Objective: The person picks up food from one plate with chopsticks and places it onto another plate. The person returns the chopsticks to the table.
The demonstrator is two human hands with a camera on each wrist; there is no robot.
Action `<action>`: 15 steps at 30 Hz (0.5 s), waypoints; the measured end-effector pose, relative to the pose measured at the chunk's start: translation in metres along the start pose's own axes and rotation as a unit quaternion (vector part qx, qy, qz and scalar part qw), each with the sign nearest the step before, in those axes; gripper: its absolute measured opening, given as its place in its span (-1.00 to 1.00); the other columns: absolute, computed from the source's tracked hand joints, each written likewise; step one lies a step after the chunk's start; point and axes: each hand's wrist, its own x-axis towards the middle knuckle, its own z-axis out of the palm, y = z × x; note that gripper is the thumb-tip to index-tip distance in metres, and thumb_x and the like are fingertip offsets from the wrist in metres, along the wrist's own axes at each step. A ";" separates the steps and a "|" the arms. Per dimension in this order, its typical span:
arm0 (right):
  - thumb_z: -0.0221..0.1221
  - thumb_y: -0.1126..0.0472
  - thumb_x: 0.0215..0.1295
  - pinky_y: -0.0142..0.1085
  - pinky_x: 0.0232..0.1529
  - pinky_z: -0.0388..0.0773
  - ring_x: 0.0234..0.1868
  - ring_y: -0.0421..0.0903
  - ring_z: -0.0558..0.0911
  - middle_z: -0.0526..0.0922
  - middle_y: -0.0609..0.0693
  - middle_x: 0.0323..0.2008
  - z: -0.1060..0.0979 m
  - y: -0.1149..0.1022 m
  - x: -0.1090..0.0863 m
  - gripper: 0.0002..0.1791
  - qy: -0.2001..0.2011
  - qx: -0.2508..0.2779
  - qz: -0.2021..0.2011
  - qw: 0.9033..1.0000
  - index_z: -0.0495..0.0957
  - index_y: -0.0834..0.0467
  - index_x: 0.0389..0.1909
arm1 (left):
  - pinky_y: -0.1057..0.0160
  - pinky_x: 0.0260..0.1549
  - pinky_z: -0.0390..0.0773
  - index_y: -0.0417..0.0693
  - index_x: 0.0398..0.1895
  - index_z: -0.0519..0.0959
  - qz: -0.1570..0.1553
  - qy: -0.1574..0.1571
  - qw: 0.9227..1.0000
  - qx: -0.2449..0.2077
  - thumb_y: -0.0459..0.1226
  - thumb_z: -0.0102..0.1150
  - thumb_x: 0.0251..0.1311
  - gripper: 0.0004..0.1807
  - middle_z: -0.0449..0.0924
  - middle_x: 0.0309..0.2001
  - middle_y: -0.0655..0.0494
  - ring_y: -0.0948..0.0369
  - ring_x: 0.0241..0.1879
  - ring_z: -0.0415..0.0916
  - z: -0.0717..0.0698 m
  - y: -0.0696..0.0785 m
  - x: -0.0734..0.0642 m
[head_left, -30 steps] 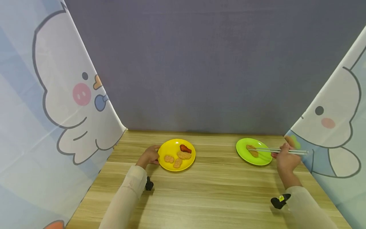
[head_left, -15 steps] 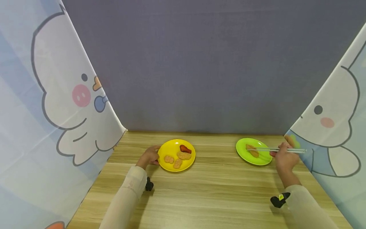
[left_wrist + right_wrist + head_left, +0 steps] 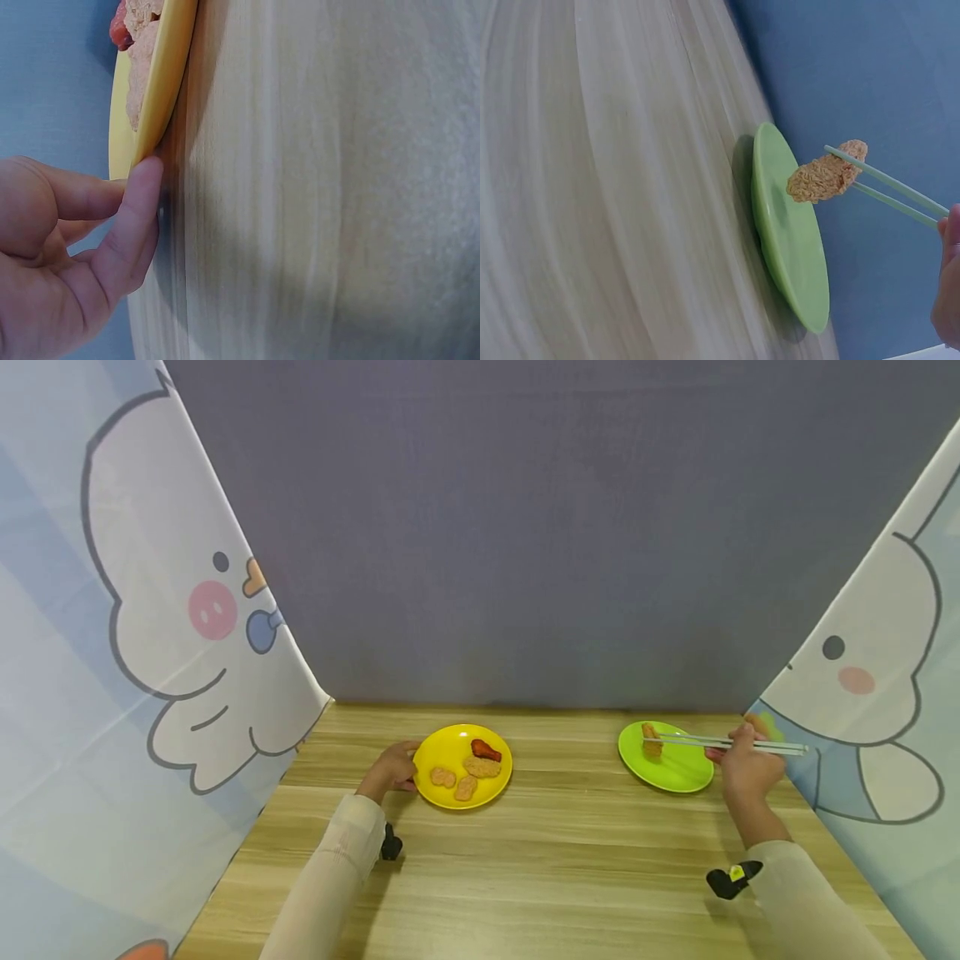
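My left hand [image 3: 393, 767] pinches the rim of a yellow plate [image 3: 427, 752] between thumb and fingers, at its left side. On that plate lie a red-brown drumstick [image 3: 486, 750], a breaded chicken strip [image 3: 482, 767] and two nuggets [image 3: 444, 777]. Over at the right, my right hand [image 3: 752, 774] holds a pair of pale chopsticks [image 3: 896, 185]. Their tips clasp a breaded chicken piece [image 3: 817, 181], raised above the green plate [image 3: 799, 259] and tilted in the right wrist view. No other food shows on the green plate.
Both plates stand toward the back of a wood-grain table [image 3: 555, 852]. A grey cloth wall [image 3: 525, 543] rises right behind it. Cartoon-printed curtains [image 3: 877, 752] flank the left and right sides. A black wrist mount [image 3: 731, 881] sticks out from the right sleeve.
The chopsticks have lifted the breaded chicken piece off the green plate, and it has turned and shifted toward the back. The left hand and yellow plate stay put.
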 end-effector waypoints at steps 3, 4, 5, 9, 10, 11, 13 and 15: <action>0.09 0.11 0.35 -0.37 -0.84 0.51 -0.86 -0.16 0.56 0.52 -0.06 -0.79 0.003 -0.001 -0.003 -0.71 0.001 0.013 0.004 1.000 0.52 0.16 -0.54 | 0.21 -0.54 0.71 0.04 0.43 0.25 0.003 0.001 1.000 -0.002 -0.60 -0.07 0.03 -0.19 0.43 0.09 -0.24 0.19 -0.53 0.54 0.001 -0.001 0.001; 0.09 0.11 0.35 -0.37 -0.85 0.50 -0.86 -0.16 0.56 0.51 -0.06 -0.78 0.004 -0.002 -0.004 -0.71 -0.001 0.016 0.000 1.000 0.52 0.16 -0.54 | 0.21 -0.54 0.71 0.03 0.43 0.24 0.004 0.001 1.000 -0.002 -0.60 -0.07 0.03 -0.19 0.44 0.09 -0.24 0.19 -0.52 0.54 0.001 -0.001 0.001; 0.08 0.12 0.35 -0.37 -0.85 0.50 -0.86 -0.16 0.56 0.51 -0.06 -0.77 0.005 -0.002 -0.005 -0.71 -0.004 0.020 -0.002 1.000 0.52 0.16 -0.53 | 0.21 -0.54 0.71 0.04 0.43 0.24 0.003 0.001 1.000 -0.001 -0.60 -0.07 0.03 -0.19 0.44 0.09 -0.24 0.19 -0.53 0.54 0.001 -0.001 0.001; 0.07 0.19 0.36 -0.34 -0.87 0.50 -0.86 -0.13 0.57 0.49 -0.04 -0.70 0.009 -0.003 -0.010 -0.79 -0.016 0.050 -0.017 0.999 0.51 0.17 -0.46 | 0.21 -0.54 0.71 0.04 0.43 0.24 0.000 0.000 1.000 0.003 -0.60 -0.06 0.02 -0.19 0.43 0.09 -0.23 0.20 -0.56 0.52 0.000 0.000 0.000; 0.05 0.21 0.36 -0.34 -0.87 0.49 -0.85 -0.13 0.57 0.49 -0.03 -0.67 0.010 -0.003 -0.011 -0.82 -0.019 0.054 -0.021 0.998 0.51 0.16 -0.43 | 0.21 -0.54 0.71 0.05 0.43 0.24 -0.002 0.000 1.000 0.004 -0.60 -0.06 0.02 -0.18 0.43 0.09 -0.23 0.20 -0.57 0.52 0.000 0.000 0.000; 0.04 0.24 0.36 -0.33 -0.87 0.49 -0.85 -0.12 0.57 0.49 -0.03 -0.66 0.011 -0.003 -0.012 -0.84 -0.020 0.063 -0.022 0.998 0.50 0.16 -0.42 | 0.21 -0.53 0.71 0.05 0.43 0.25 -0.004 0.000 1.000 0.003 -0.59 -0.06 0.01 -0.18 0.43 0.08 -0.22 0.21 -0.57 0.51 -0.001 0.001 -0.001; 0.02 0.30 0.33 -0.31 -0.88 0.49 -0.85 -0.11 0.57 0.49 -0.01 -0.64 0.014 -0.002 -0.014 -0.88 -0.023 0.072 -0.027 0.997 0.48 0.16 -0.39 | 0.21 -0.53 0.71 0.06 0.42 0.25 -0.008 -0.001 1.000 0.000 -0.60 -0.06 0.00 -0.18 0.44 0.06 -0.22 0.21 -0.59 0.49 -0.001 0.002 -0.001; 0.02 0.32 0.31 -0.30 -0.88 0.49 -0.86 -0.10 0.57 0.49 0.00 -0.64 0.017 -0.001 -0.017 -0.88 -0.021 0.081 -0.023 0.996 0.48 0.22 -0.40 | 0.22 -0.53 0.71 0.06 0.42 0.25 -0.010 -0.002 1.000 -0.001 -0.60 -0.06 0.00 -0.18 0.43 0.05 -0.20 0.22 -0.60 0.47 -0.001 0.002 -0.001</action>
